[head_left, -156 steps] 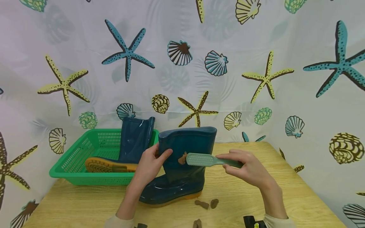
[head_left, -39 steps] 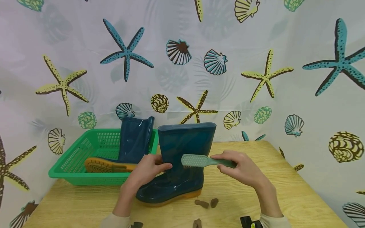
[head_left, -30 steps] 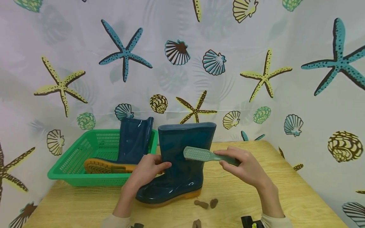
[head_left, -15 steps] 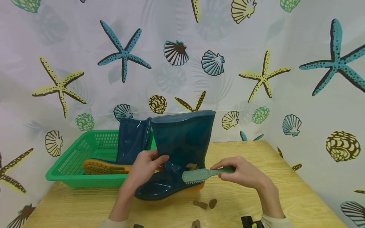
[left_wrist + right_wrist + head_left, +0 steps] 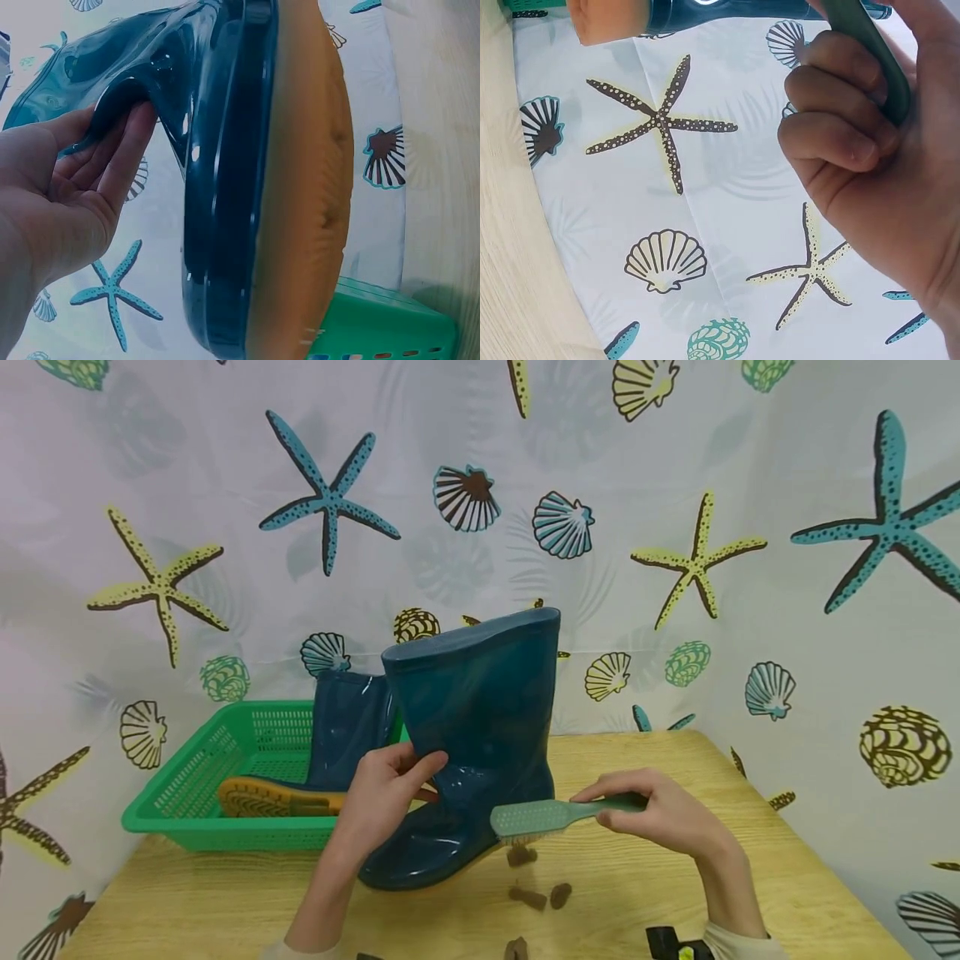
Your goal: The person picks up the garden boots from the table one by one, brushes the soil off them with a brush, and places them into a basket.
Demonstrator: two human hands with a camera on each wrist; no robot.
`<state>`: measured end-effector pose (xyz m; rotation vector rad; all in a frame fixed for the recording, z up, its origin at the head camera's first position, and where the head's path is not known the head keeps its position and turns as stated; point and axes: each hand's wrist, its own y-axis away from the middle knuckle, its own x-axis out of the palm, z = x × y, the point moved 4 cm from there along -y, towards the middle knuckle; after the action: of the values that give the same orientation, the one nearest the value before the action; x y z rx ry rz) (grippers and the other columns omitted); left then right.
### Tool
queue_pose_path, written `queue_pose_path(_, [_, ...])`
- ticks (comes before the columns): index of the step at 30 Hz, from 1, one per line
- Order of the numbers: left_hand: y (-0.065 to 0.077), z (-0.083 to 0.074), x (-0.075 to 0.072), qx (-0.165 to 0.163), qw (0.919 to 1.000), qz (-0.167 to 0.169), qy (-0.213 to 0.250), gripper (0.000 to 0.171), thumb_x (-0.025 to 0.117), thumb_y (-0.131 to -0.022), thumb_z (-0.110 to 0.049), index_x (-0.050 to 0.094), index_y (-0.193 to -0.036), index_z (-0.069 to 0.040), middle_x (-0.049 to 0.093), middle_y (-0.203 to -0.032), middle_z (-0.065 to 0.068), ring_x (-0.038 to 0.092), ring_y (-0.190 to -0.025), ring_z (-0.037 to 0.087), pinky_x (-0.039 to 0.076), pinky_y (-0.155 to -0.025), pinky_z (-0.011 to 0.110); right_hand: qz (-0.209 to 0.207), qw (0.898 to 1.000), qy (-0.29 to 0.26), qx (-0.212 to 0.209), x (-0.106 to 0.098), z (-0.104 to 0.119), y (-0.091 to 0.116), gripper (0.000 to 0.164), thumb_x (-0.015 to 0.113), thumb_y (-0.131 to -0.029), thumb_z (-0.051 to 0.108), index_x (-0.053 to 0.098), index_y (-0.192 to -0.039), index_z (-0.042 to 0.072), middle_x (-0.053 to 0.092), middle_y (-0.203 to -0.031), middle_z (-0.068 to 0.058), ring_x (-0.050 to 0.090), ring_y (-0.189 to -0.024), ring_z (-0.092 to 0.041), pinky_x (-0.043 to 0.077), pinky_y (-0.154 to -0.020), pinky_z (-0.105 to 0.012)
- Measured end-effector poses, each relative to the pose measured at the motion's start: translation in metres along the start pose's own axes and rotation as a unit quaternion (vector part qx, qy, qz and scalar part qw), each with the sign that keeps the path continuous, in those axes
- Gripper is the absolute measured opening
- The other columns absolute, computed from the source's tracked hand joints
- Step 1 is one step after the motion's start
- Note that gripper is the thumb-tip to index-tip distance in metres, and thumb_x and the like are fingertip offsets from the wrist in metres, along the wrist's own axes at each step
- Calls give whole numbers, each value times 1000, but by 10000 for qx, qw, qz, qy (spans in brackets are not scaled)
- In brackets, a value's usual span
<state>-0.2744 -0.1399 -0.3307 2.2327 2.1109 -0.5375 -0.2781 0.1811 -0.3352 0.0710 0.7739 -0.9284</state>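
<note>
My left hand [image 5: 390,793] grips the shaft of a dark blue rubber boot [image 5: 483,710] with an orange sole, thumb on the near side. The boot leans with its toe low at the left and its heel raised. In the left wrist view, my fingers wrap a fold of the shaft, and the orange sole [image 5: 307,187] faces right. My right hand [image 5: 667,818] holds a pale green scrubbing brush [image 5: 532,818] by its handle, bristles down, near the boot's heel. Curled fingers round the handle [image 5: 870,60] show in the right wrist view. Below the brush is a brown clump [image 5: 521,855], blurred.
At the left, a green plastic basket [image 5: 180,839] holds a second blue boot [image 5: 351,727], its orange sole toward me. Several brown lumps [image 5: 560,895] lie on the wooden table [image 5: 637,893]. A patterned curtain [image 5: 480,577] hangs behind.
My left hand has tilted and raised the boot. The brush has gone down from the shaft to the heel, then slightly right. A brown clump seen on the boot's ankle now appears below the brush.
</note>
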Motion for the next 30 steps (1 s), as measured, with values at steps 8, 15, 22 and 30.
queue_pose_path(8, [9,-17,-20,423,9962,-642,-409,35,67,-96,-32,62,-76,-4,64,-72,10,72,-73,17,60,-72,33,-376,9989,158,-220,-3,2,0,26,63,-95,7,74,-116,18,69,-95,2,55,-74,-10,47,-64,-26])
queue_pose_path(15, [18,-23,-55,556,9829,-1558,-813,43,64,-97,-40,57,-71,-6,66,-71,10,69,-70,8,54,-69,27,-484,9984,237,-185,-2,-2,-1,26,64,-96,9,73,-118,18,71,-103,1,57,-78,-9,49,-68,-26])
queue_pose_path(22, [24,-17,-89,752,9568,-2450,-1371,30,61,-99,-37,74,-105,-11,76,-97,11,62,-75,-8,49,-69,16,-530,9979,366,-1,0,-5,-2,25,65,-96,13,72,-119,20,72,-108,0,60,-81,-7,51,-71,-26])
queue_pose_path(30, [24,-5,-113,1103,9143,-3439,-1831,29,62,-99,-29,74,-91,-4,70,-80,17,48,-76,-18,39,-64,15,-524,9976,437,128,2,-5,-4,26,64,-97,15,72,-120,22,71,-108,0,60,-78,-7,51,-69,-26])
